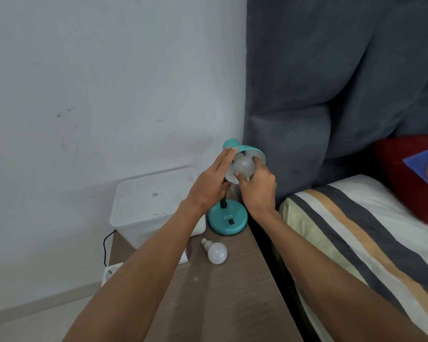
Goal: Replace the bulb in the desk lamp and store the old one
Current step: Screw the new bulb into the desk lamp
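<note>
Beside the striped bed (pixel 356 243), a wooden nightstand (pixel 220 292) carries a white plastic box (pixel 148 206) and the teal desk lamp (pixel 229 218). Left hand (pixel 210 186) steadies the shade (pixel 247 150), fingers flat against it; right hand (pixel 258 188) has its fingertips closed around the socketed bulb (pixel 244 165). Loose spare bulb (pixel 214 251) lies near the base.

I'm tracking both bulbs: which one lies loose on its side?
The bulb on the wooden table, screw base bare, near the lamp's base. The other bulb sits in the shade, right hand gripping it.
</note>
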`<state>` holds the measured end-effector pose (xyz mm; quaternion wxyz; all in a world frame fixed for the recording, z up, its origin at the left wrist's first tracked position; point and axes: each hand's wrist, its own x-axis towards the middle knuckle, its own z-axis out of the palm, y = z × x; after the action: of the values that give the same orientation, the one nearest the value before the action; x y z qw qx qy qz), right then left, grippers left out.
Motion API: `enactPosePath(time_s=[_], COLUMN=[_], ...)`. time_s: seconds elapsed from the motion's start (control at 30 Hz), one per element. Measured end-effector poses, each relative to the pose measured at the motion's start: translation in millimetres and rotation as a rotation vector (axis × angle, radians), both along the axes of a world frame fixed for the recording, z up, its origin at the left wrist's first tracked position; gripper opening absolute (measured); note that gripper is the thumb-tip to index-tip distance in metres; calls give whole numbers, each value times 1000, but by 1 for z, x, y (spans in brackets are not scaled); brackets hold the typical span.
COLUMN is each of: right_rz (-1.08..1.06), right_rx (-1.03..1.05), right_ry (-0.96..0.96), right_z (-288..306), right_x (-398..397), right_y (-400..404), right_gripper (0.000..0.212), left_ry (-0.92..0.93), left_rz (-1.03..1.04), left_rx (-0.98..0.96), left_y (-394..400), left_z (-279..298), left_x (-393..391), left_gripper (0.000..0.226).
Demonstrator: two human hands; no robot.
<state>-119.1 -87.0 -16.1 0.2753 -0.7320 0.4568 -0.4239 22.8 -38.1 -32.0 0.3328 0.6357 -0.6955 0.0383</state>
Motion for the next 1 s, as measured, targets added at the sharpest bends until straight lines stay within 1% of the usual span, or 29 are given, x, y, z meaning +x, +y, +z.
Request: enactPosePath(time_s=[0.07, 0.1, 0.2, 0.27, 0.3, 0.37, 0.5, 0.57, 0.63, 0.73, 0.77, 0.8, 0.87, 0.93, 1.0], right_rz=[-35, -49, -26, 15, 24, 18, -14, -25, -27, -16, -20, -29, -59, -83, -102], right_rx=[89, 87, -64, -140, -145, -112, 119, 149, 113, 89, 97, 105, 175, 211, 162], right_ry=[-21, -18, 6, 72, 111, 108, -139, -189, -173, -111, -96, -95, -112, -124, -134], right_z=[2, 2, -1, -5, -6, -7, 3, 5, 5, 2, 1, 0, 1, 2, 4], right_x=[-1, -1, 1, 2, 2, 2, 4, 5, 5, 5, 4, 4, 4, 5, 6], right_y=[-1, -1, 2, 1, 0, -1, -1, 0, 1, 1, 0, -2, -3, -4, -3], right_gripper=[45, 46, 51, 53, 55, 55, 43, 38, 39, 51, 51, 47, 40, 43, 46], left_ry=[2, 0, -15, -17, -18, -22, -17, -21, -28, -26, -23, -20, -19, -23, -21], left_rz=[6, 6, 3, 2, 3, 6, 8, 8, 9, 10, 10, 11, 10, 11, 10], left_rx=[2, 4, 7, 10, 13, 17, 8, 11, 13, 19, 19, 16, 13, 20, 26], left_y=[0, 0, -1, -2, -2, -2, -1, -1, -1, -2, -2, -2, 0, 0, 0], left_z=[1, 0, -2, -3, -4, -4, -1, 0, -1, -2, -2, -2, -1, -1, 0], left_x=[0, 0, 0, 1, 1, 0, 1, 1, 1, 1, 0, 0, 0, 0, 0], left_gripper=[87, 87, 91, 95, 97, 98, 91, 89, 89, 93, 93, 92, 90, 89, 89])
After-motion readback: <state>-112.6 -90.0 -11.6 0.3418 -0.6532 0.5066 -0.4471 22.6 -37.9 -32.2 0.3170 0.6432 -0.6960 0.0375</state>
